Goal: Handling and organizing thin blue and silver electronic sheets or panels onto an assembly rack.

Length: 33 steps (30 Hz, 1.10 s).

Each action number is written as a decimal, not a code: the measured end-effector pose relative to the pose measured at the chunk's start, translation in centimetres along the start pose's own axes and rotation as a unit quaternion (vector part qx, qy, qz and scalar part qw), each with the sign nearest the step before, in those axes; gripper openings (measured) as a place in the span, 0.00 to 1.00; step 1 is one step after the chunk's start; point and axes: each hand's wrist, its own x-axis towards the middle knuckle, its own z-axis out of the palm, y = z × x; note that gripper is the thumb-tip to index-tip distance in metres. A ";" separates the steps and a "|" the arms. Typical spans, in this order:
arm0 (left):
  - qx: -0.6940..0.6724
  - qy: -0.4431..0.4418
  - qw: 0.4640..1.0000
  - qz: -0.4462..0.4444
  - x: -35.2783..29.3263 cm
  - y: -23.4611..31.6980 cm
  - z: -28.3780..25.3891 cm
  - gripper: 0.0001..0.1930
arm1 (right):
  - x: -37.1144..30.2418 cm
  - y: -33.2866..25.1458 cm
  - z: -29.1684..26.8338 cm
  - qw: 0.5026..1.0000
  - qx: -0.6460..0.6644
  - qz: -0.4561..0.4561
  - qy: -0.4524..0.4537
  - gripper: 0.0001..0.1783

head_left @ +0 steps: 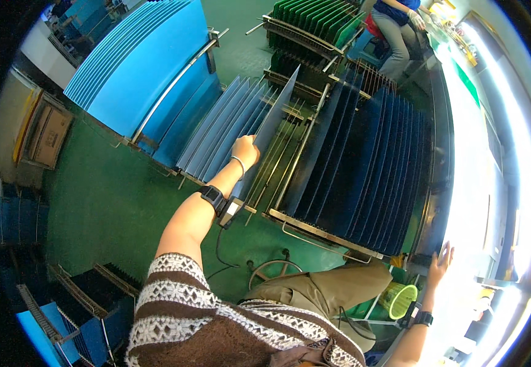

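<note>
My left hand (246,153) is closed on the edge of a thin blue-grey panel (276,116), which stands upright and leans a little at the right end of a row of similar panels (222,125) in a metal rack. A bracelet and a black strap with a small cabled box are on that arm. My right hand (441,260) is at the near edge of a brightly lit white worktable (464,202), fingers stretched and apart, with nothing seen in it. Glare hides the surface beyond.
A rack of dark blue panels (363,165) stands between my hands. Light blue panels (149,61) rise at the far left, green boards (314,21) at the back. A seated co-worker (394,37) is at the far right. A yellow-green basket (398,301) sits by my knee.
</note>
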 end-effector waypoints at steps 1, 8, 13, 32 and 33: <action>0.001 -0.012 1.000 0.008 -0.3 0.1 0.0 0.14 | -0.1 0.3 -0.4 1.000 0.001 0.005 -0.003 0.33; 0.017 -0.002 1.000 -0.010 -0.3 1.2 -0.9 0.15 | -0.2 0.0 0.0 1.000 0.010 0.008 0.003 0.33; 0.049 -0.014 0.999 0.005 0.0 0.7 -0.8 0.14 | -0.1 -0.4 -0.1 1.000 0.012 0.013 -0.001 0.33; 0.005 0.221 0.975 -0.001 2.4 -0.8 0.0 0.33 | -0.6 -0.8 -0.5 1.000 0.021 0.013 0.002 0.33; -0.043 0.238 0.970 -0.006 2.5 -0.9 -1.1 0.31 | -0.6 -0.8 -0.4 1.000 0.023 0.014 0.001 0.33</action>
